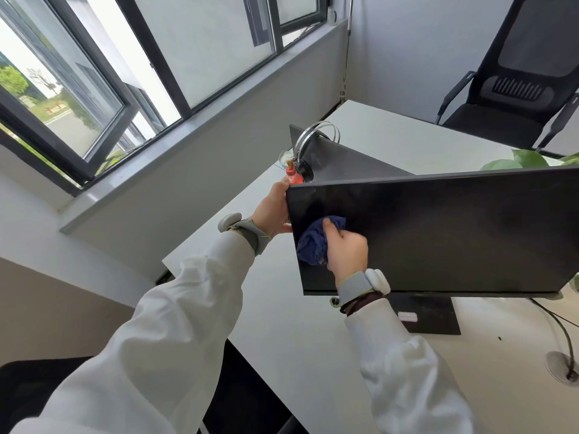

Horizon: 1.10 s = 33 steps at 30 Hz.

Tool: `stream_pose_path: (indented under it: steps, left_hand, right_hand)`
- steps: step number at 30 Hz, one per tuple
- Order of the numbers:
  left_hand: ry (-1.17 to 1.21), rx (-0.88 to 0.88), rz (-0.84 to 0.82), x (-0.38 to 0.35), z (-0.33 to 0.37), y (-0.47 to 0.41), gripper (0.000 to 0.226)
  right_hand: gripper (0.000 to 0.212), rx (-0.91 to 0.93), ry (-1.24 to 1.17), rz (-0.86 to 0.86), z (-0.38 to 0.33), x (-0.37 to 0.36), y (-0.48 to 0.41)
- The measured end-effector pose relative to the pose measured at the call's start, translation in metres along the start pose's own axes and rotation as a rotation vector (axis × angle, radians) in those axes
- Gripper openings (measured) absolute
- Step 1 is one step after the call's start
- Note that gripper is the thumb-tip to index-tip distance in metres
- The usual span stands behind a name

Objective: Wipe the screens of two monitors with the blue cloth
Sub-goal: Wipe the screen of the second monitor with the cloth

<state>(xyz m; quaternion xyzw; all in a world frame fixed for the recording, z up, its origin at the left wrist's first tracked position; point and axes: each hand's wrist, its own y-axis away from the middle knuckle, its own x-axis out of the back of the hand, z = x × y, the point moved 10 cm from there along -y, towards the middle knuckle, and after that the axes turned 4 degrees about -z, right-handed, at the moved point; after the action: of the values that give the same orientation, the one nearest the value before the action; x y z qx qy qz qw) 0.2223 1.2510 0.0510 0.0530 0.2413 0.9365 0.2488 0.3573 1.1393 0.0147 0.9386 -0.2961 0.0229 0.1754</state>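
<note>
Here left hand (pixel 272 211) grips monitor (pixel 454 233) edge, blue cloth (pixel 311 245) beside.

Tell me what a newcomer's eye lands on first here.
The large black monitor at centre right stands out. The right hand presses a bunched blue cloth against the screen near its left edge, while the left hand grips that edge. Behind it, a headset hangs over the corner of a second dark monitor, and an open window fills the upper left.
</note>
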Motion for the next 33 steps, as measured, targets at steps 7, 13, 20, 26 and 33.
stream_pose_path:
  steps: [7, 13, 20, 26, 33]
  left_hand:
    - [0.033, -0.017, 0.055, 0.001, -0.001, 0.003, 0.079]
    - [0.05, -0.017, 0.04, -0.002, 0.0, 0.008, 0.077]
    - [0.047, 0.02, 0.037, -0.003, 0.001, 0.009, 0.067]
    - [0.11, 0.019, 0.051, -0.005, 0.002, 0.011, 0.062]
    - [0.153, 0.002, 0.041, -0.003, -0.003, 0.004, 0.08]
  right_hand:
    - [0.057, 0.264, 0.05, 0.231, -0.07, 0.08, -0.005]
    - [0.055, 0.277, 0.068, 0.362, -0.078, 0.122, -0.003]
    - [0.053, 0.355, 0.216, 0.152, -0.096, 0.029, 0.005]
    - [0.045, 0.309, 0.113, 0.106, -0.072, -0.003, 0.014]
    - [0.049, 0.133, -0.121, 0.129, -0.012, 0.02, 0.011]
